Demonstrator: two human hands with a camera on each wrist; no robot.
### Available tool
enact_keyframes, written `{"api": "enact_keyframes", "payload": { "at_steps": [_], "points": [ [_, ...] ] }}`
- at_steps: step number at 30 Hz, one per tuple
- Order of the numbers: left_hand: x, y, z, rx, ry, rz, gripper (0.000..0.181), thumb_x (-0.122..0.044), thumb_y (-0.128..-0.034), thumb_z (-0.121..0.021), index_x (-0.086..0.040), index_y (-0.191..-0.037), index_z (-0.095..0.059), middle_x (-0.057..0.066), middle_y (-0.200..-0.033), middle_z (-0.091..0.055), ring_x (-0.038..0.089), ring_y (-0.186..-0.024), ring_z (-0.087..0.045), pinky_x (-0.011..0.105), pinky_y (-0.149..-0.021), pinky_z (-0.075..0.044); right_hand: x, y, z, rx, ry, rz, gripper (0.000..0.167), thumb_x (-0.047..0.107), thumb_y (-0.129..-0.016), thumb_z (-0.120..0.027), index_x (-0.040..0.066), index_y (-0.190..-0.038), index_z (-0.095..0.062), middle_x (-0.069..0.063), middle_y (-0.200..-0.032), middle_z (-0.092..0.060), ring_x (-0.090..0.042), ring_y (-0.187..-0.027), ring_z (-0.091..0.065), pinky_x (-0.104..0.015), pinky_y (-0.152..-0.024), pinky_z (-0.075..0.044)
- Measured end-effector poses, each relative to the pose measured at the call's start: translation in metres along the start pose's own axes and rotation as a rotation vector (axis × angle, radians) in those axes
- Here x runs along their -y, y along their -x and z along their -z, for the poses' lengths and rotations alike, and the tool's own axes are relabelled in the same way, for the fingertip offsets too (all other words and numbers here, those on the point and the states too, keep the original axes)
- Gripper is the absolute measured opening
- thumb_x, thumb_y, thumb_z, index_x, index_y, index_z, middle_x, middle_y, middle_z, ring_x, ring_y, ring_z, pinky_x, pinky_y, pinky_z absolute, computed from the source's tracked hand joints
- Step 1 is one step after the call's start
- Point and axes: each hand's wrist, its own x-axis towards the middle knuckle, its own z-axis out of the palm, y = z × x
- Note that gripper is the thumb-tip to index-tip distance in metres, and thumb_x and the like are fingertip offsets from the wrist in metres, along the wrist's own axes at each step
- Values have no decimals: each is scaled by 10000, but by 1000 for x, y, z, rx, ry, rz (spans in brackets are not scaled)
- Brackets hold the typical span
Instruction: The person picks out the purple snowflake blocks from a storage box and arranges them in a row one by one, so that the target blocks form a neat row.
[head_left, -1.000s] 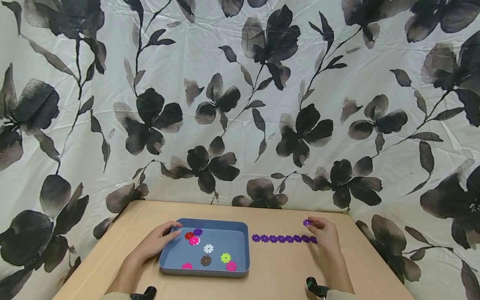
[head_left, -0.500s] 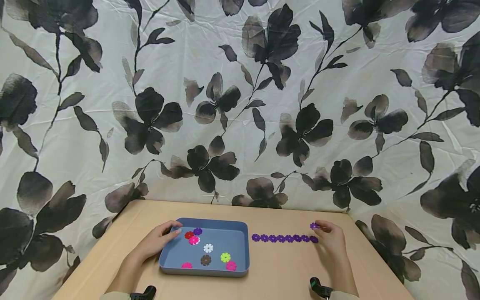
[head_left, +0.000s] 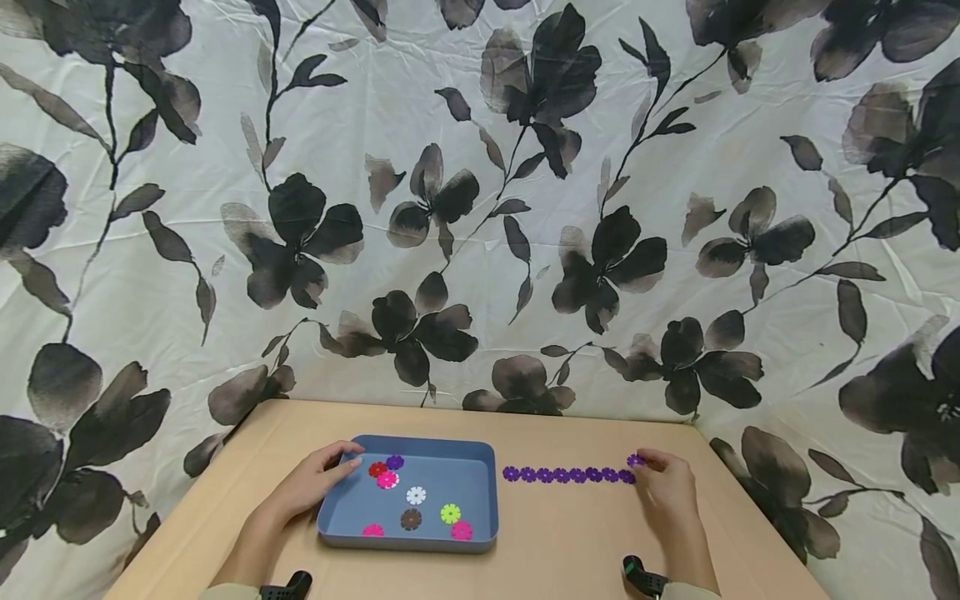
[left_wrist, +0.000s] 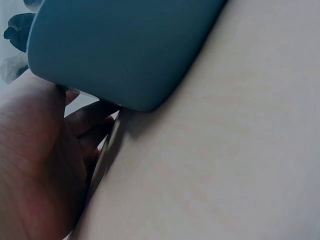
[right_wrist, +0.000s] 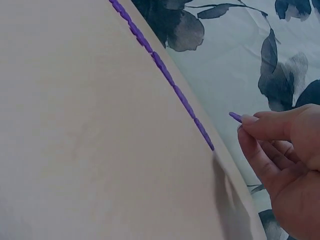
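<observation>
Between thumb and finger my right hand (head_left: 667, 483) pinches a purple notched flower-shaped disc (head_left: 635, 460), held just above the right end of a row of purple discs (head_left: 577, 476) on the table. Seen edge-on in the right wrist view, the pinched disc (right_wrist: 235, 117) is apart from the row (right_wrist: 185, 102). My left hand (head_left: 318, 479) grips the left rim of a blue-grey tray (head_left: 405, 543), its thumb over the edge. In the left wrist view, fingers (left_wrist: 92, 125) curl beside the tray's underside (left_wrist: 125, 55); their tips are partly hidden.
Inside the tray lie loose discs: a purple one (head_left: 394, 462), a red one (head_left: 377, 470), a white one (head_left: 416, 495), a brown one (head_left: 411, 519), a yellow-green one (head_left: 450, 513) and several pink ones. Behind the wooden table (head_left: 555, 533) hangs a floral cloth (head_left: 525, 250).
My right hand has moved to the right with the pinched disc and then lowered it toward the row's right end. The left hand stays on the tray.
</observation>
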Motion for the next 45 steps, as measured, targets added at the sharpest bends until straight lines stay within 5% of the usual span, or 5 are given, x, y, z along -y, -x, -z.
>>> {"api": "enact_keyframes", "payload": {
  "at_steps": [12,25,45],
  "points": [
    [1,1,0,-1,-1,-3,369,-384,-1056,-610,-147,-1336,-647,158,-1495,-575,465,-1500,-389,690,-1208,-290,-15,-5,2,-46,138,58,299,33,-941,-722,-50,-1228,-719,-245,-1136,-740,-360,-1031,-675,-318,-807,-511],
    [1,1,-1,0,5,0,361,-375,-1056,-611,-147,-1333,-652,157,-1492,-578,463,-1495,-399,688,-1207,-295,-19,-5,1,-38,129,39,294,3,-988,-644,-84,-1267,-677,-310,-1216,-682,-449,-1119,-632,-588,-990,-505],
    [2,0,0,3,1,-3,399,-414,-1050,-609,-150,-1346,-646,163,-1511,-564,461,-1508,-381,681,-1215,-288,-19,-2,1,-54,177,36,285,-17,-990,-618,-104,-1257,-668,-335,-1222,-666,-513,-1179,-597,-636,-1036,-476]
  ]
}}
